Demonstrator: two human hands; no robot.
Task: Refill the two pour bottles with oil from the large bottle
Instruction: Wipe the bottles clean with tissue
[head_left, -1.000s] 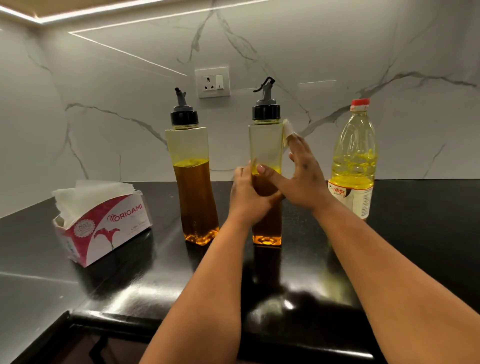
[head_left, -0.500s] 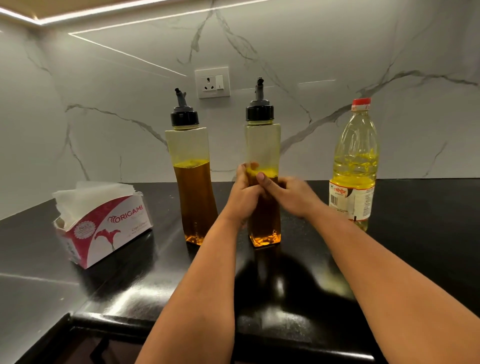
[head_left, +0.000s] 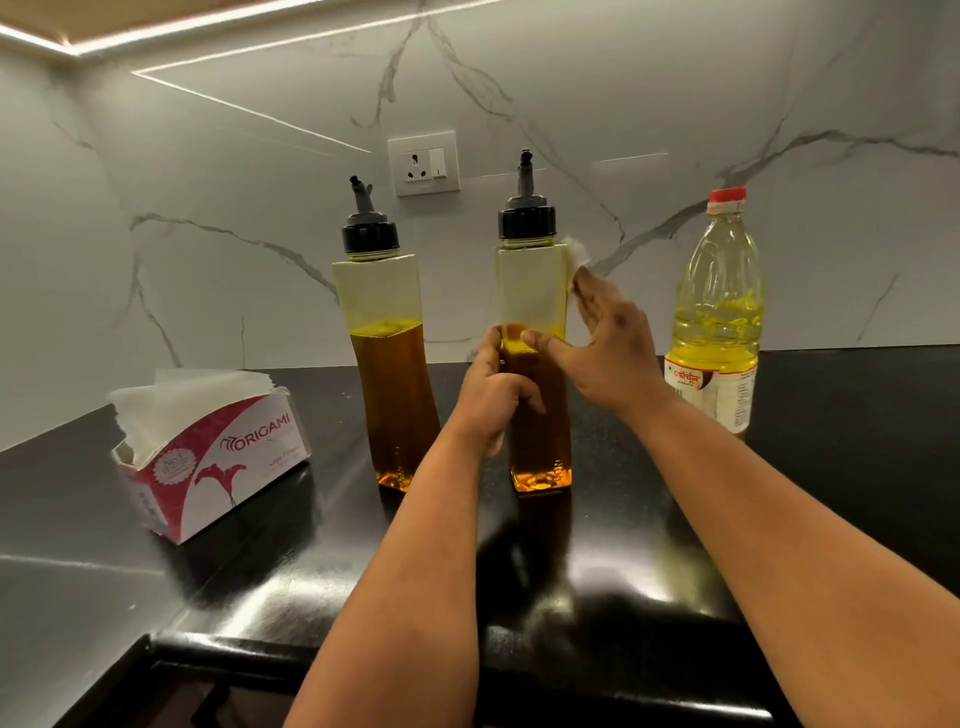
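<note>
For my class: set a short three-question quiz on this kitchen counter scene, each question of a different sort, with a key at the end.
1. True or false: the large bottle has its red cap on.
2. What does the left hand grip?
A. the tissue box
B. the right pour bottle
C. the wall socket
3. Fill in: the right hand presses a white ___ against the side of the right pour bottle.

Key
1. True.
2. B.
3. Tissue. The left pour bottle stands untouched, and the tissue box sits further left on the counter.
</note>
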